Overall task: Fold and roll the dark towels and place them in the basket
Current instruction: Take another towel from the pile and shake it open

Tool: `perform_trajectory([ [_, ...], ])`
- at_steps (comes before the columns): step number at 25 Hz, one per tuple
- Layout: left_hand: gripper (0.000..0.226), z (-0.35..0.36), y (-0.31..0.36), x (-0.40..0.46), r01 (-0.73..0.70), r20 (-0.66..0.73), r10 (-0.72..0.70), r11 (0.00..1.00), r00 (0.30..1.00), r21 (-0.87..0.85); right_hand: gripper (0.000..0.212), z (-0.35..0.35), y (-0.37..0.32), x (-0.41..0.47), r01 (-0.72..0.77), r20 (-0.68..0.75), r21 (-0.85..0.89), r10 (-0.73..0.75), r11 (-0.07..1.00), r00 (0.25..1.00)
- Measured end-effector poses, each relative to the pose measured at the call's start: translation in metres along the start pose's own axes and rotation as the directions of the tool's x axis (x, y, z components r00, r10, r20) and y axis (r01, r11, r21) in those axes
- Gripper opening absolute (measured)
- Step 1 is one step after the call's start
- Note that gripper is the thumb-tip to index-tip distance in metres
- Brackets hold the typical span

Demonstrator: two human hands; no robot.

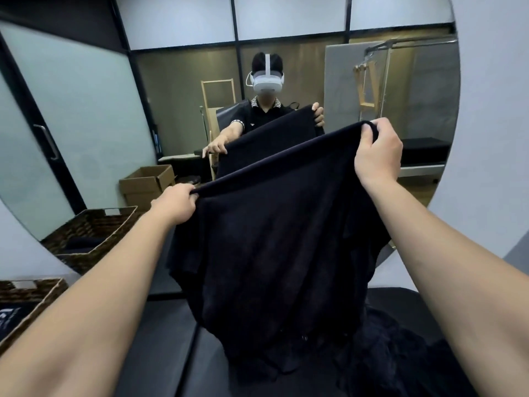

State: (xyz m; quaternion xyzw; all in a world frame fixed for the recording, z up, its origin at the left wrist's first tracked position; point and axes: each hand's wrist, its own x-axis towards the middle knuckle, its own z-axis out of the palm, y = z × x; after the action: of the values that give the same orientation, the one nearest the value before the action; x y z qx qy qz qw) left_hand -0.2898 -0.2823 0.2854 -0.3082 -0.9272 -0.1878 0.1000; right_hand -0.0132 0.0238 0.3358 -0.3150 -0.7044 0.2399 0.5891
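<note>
Before a large round wall mirror (86,110), a person is holding up a dark navy terry towel (272,239) by its top edge, both bare arms reaching forward. The left hand (174,206) is pinching the lower left corner of that edge, its fingers curled over the hem, while the right hand (378,153) is gripping the higher right corner with the fingers folded tightly round a bunch of cloth, so the edge is slanting upward from left to right. The towel is hanging down in front of the person, spread wide, and its lower part is draping onto the dark tabletop (160,339). Just right of the hanging cloth, a crumpled heap of more dark towels (400,353) is lying on the same surface. At the left edge, a brown woven wicker basket (37,305) is sitting on the table, holding something dark with white print that I cannot make out. The mirror is reflecting a second view of the basket, with a dark rolled shape inside it, along with the person wearing a white headset and raising the towel. Also showing in the reflection are an open brown cardboard box (148,181) on the floor, a light wooden rack (217,93) and a metal clothes rail (400,47).
</note>
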Motion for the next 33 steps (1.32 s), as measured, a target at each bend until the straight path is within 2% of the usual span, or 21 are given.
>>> perform_trajectory([
  [1, 0.022, 0.014, 0.002, -0.006, 0.076, 0.026, -0.074, 0.995, 0.997, -0.069, 0.021, -0.001, 0.000, -0.001, 0.003, 0.001, 0.001, -0.003, 1.000, 1.000],
  [3, 0.031, 0.039, 0.013, -0.017, 0.217, 0.045, -0.217, 0.898, 0.975, -0.383, 0.021, -0.003, 0.001, -0.002, 0.018, 0.012, -0.016, -0.018, 1.000, 1.000],
  [5, 0.031, 0.044, 0.027, -0.024, 0.234, -0.055, -0.329, 0.771, 0.943, -0.592, 0.020, -0.007, 0.004, -0.001, 0.026, 0.016, -0.036, -0.026, 0.999, 1.000],
  [6, 0.029, 0.039, 0.034, -0.023, 0.187, -0.157, -0.352, 0.765, 0.923, -0.616, 0.021, -0.010, 0.005, 0.001, 0.022, 0.012, -0.045, -0.021, 0.999, 1.000],
  [8, 0.030, 0.017, 0.046, -0.018, 0.104, -0.370, -0.329, 0.852, 0.869, -0.513, 0.023, -0.017, 0.006, 0.007, -0.005, -0.009, -0.060, 0.005, 0.998, 1.000],
  [10, 0.035, -0.016, 0.057, -0.010, 0.036, -0.538, -0.202, 0.952, 0.818, -0.303, 0.025, -0.025, 0.009, 0.016, -0.048, -0.043, -0.085, 0.045, 0.995, 0.998],
  [13, 0.045, -0.069, 0.071, 0.008, -0.069, -0.621, 0.082, 0.997, 0.779, 0.045, 0.027, -0.039, 0.017, 0.029, -0.081, -0.066, -0.176, 0.070, 0.981, 0.995],
  [15, 0.053, -0.099, 0.072, 0.020, -0.098, -0.624, 0.183, 0.981, 0.760, 0.168, 0.030, -0.045, 0.020, 0.036, -0.031, -0.065, -0.285, 0.013, 0.958, 0.998],
  [18, 0.056, -0.129, 0.072, 0.029, -0.144, -0.632, 0.221, 0.975, 0.743, 0.171, 0.034, -0.053, 0.015, 0.048, 0.111, -0.054, -0.466, -0.154, 0.878, 0.987],
  [20, 0.059, -0.145, 0.076, 0.030, -0.124, -0.647, 0.233, 0.970, 0.726, 0.209, 0.036, -0.058, 0.006, 0.057, 0.188, -0.052, -0.566, -0.262, 0.802, 0.964],
  [23, 0.067, -0.169, 0.078, 0.033, -0.086, -0.672, 0.281, 0.947, 0.685, 0.308, 0.040, -0.066, -0.008, 0.072, 0.229, -0.047, -0.655, -0.341, 0.720, 0.939],
  [26, 0.073, -0.190, 0.077, 0.036, -0.068, -0.673, 0.288, 0.940, 0.681, 0.333, 0.040, -0.069, -0.026, 0.084, 0.246, -0.076, -0.662, -0.390, 0.708, 0.917],
  [30, 0.081, -0.217, 0.070, 0.031, -0.026, -0.680, 0.197, 0.967, 0.706, 0.253, 0.040, -0.079, -0.046, 0.096, 0.292, -0.054, -0.556, -0.384, 0.778, 0.922],
  [33, 0.083, -0.228, 0.060, 0.025, 0.015, -0.682, 0.169, 0.967, 0.712, 0.255, 0.049, -0.087, -0.047, 0.095, 0.305, -0.024, -0.580, -0.390, 0.756, 0.921],
])
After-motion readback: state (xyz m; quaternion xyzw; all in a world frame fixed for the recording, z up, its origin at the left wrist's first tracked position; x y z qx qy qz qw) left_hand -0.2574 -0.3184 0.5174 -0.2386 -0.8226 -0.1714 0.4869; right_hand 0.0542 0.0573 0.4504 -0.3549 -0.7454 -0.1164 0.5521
